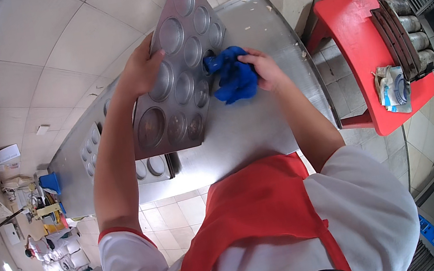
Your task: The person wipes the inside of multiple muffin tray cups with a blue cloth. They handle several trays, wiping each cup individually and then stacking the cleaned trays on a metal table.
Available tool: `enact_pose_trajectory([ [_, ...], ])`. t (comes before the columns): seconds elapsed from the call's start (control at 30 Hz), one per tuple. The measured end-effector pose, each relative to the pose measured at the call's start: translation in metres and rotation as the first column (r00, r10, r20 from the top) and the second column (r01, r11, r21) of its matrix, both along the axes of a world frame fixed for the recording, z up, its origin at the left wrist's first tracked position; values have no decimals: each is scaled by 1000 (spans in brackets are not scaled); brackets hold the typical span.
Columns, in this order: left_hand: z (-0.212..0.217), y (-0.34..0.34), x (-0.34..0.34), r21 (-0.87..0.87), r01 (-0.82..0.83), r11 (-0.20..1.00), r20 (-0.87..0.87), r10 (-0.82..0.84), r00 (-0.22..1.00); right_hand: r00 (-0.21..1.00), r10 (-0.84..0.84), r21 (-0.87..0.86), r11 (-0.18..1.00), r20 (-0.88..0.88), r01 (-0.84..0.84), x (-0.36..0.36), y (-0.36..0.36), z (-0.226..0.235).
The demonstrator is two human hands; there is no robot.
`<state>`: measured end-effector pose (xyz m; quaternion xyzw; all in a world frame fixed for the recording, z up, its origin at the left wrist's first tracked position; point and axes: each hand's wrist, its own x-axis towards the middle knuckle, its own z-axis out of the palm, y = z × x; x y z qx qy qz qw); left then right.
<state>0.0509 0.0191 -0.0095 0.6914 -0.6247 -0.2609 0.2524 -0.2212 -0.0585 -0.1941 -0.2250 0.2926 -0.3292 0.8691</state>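
**Tilted tray could slip**

Red apron point(258, 209) sits closest below me. I see my left hand point(140, 68) clamped on the tilted muffin tray point(177, 67) over the counter point(261, 122), right hand point(263, 70) bunching a blue cloth point(233, 78) against it; hard wiping might twist the tray loose.

pale tiled floor point(69, 39) all round a steel table point(262, 128); a red stool point(354, 26) stands off its right edge.
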Motion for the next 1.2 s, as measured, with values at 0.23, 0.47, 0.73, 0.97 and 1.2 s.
enact_pose_trajectory([
  [0.23, 7, 2, 5, 39, -45, 998, -82, 48, 995, 829, -115, -410, 900, -548, -146, -25, 13, -53],
  [0.47, -5, 4, 20, -2, -46, 999, 46, 46, 998, 625, -87, -437, 789, -776, -433, -62, 37, -45],
  [0.73, 9, 3, -6, 17, -69, 997, 79, 68, 995, 811, -5, -561, 725, -585, -400, -65, 65, -36],
  [0.97, 7, 3, -13, -7, -52, 999, 47, 52, 998, 868, -485, -957, 187, 108, 223, 27, 38, -51],
  [1.2, 5, -1, -8, 14, 15, 1000, -63, -14, 998, 831, -416, -846, 522, -368, -114, 121, 29, -17],
])
